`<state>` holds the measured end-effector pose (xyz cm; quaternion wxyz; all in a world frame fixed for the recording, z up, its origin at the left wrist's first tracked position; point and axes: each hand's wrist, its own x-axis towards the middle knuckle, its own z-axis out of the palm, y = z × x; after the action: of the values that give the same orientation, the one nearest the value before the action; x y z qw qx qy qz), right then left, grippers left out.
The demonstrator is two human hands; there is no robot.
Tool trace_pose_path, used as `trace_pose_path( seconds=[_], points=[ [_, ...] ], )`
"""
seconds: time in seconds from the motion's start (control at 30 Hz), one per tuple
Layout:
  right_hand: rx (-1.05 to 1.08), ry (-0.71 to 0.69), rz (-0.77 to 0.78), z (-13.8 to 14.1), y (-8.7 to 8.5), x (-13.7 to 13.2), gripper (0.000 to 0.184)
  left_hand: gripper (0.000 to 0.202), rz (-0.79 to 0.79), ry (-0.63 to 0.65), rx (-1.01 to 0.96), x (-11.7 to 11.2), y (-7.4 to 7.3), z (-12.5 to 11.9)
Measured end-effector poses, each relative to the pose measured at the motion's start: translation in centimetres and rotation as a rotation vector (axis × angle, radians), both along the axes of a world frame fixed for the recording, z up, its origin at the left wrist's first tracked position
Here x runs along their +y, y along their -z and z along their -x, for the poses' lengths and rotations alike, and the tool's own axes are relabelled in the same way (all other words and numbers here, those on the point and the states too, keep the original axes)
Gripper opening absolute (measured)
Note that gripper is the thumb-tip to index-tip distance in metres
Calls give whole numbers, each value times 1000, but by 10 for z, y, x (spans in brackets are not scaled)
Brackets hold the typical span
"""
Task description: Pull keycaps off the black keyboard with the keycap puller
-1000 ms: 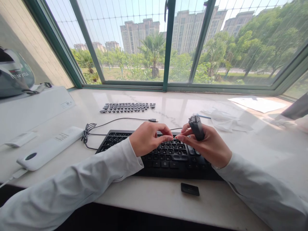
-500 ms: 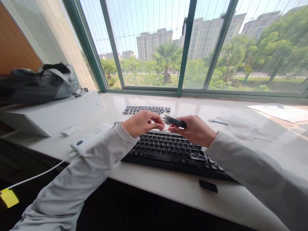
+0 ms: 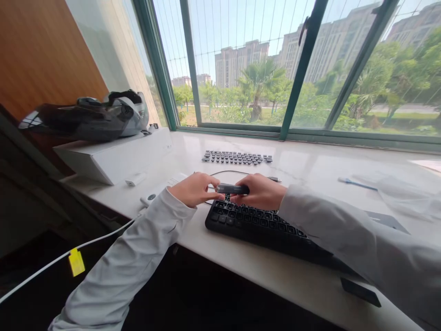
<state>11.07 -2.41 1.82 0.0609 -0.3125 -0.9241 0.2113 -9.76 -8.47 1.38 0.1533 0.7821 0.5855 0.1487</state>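
Note:
My right hand is closed around a black bar-shaped tool, which lies nearly level above the keyboard's far edge. At the tool's left end, the thumb and fingers of my left hand pinch its tip, where a thin pale piece shows. I cannot make out the tool's exact kind. Beneath my hands is a black keyboard with most of its keycaps off and the key sockets bare. My right hand and sleeve cover part of it.
Loose keycaps lie in rows behind the keyboard, near a dark cable. A black piece lies at the front edge. A blue-handled brush and clear plastic are on the right; a white box and white cable are left.
The view has swung left, so the scene sits further right. My hands have come together: the tool is now level, and my left fingers have closed on its tip.

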Motion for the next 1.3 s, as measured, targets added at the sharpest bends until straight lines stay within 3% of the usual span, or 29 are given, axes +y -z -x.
trace_pose_path(
  seconds=[0.17,0.6,1.0,1.3],
  points=[
    [-47,-42,-21,11,6,-6,24,31,61,88,-41,-2,10,16],
    [-78,-1,-222,13,15,-14,22,24,-36,119,-196,-10,28,21],
    [-126,10,-275,16,8,-20,16,18,-105,196,-101,-12,25,20],
    [-158,-40,-353,17,6,-26,16,7,-242,262,-9,-15,28,22]
  ],
)
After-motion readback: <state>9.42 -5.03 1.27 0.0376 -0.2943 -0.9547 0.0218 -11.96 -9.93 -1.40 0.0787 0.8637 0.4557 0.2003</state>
